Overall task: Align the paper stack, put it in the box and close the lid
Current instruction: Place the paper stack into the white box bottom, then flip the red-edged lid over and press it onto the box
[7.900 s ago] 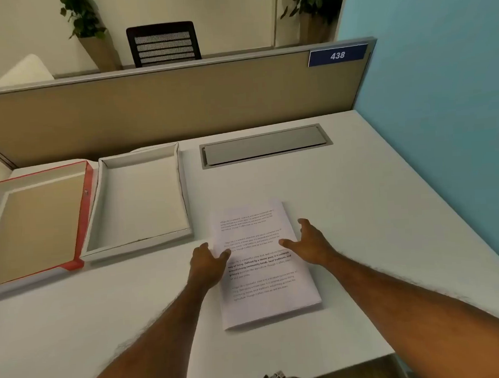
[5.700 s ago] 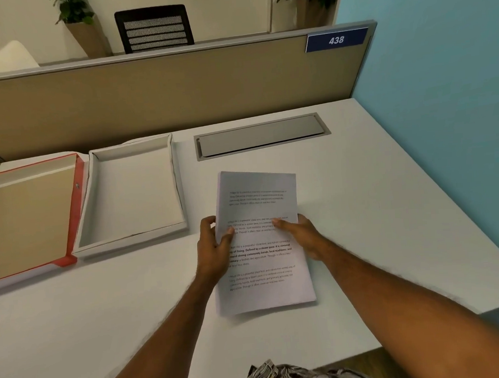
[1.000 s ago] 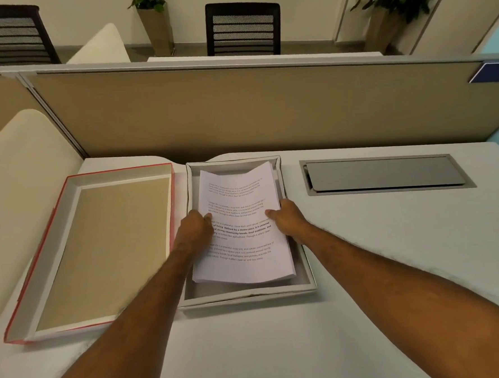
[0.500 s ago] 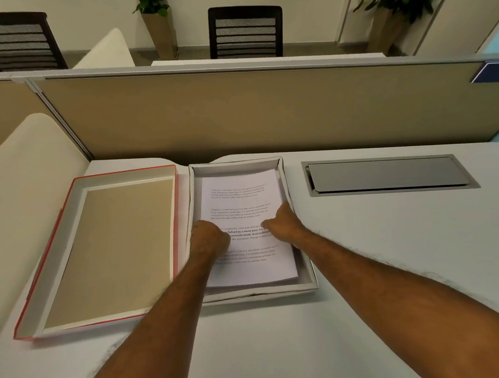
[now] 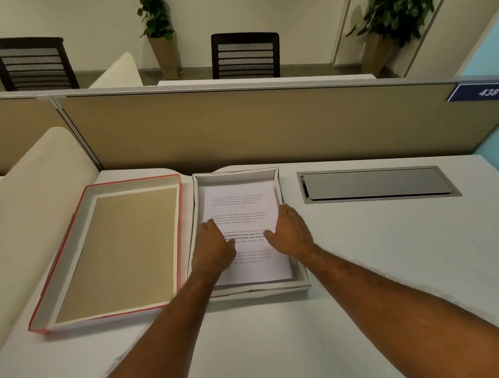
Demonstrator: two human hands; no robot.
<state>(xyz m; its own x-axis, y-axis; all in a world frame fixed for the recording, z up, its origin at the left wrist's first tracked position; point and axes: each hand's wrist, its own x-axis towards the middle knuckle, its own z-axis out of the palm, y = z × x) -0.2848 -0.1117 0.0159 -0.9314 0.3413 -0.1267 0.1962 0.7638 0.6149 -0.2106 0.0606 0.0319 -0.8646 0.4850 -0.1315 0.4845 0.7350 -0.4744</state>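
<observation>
Fingers of both hands, left hand (image 5: 214, 248) and right hand (image 5: 289, 233), lie spread flat, gripping nothing, on the paper stack (image 5: 244, 215) inside the box (image 5: 302, 276) at frame centre (lid (image 5: 77, 217) open, lower left).

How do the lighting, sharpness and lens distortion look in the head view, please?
Head view: soft, dim, warm indoor light without glare; faint shadows beside the box and lid. Wide-angle bending curves the partition and stretches both forearms. Print on the paper stack is too soft to read; the left hand and right hand look slightly smeared.
</observation>
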